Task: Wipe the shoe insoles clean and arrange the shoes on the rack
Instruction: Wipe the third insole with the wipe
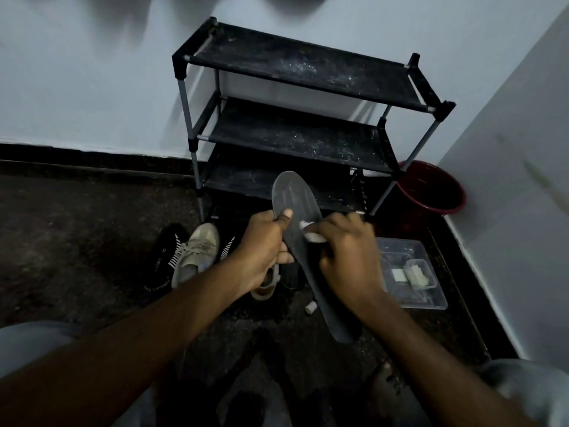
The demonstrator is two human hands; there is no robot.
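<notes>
Insole (295, 208): gripped by left hand (264, 248); right hand (348, 251) pinches white wipe (311, 232) against it; rack (295, 118) beyond.

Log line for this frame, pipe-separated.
stage: wiping insole | left hand: grips insole | right hand: pinches white wipe against insole | beige shoe: on floor before rack

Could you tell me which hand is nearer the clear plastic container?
Right. The right hand, pinching a white wipe, is just left of the clear plastic container; the left hand grips the dark grey insole farther left.
</notes>
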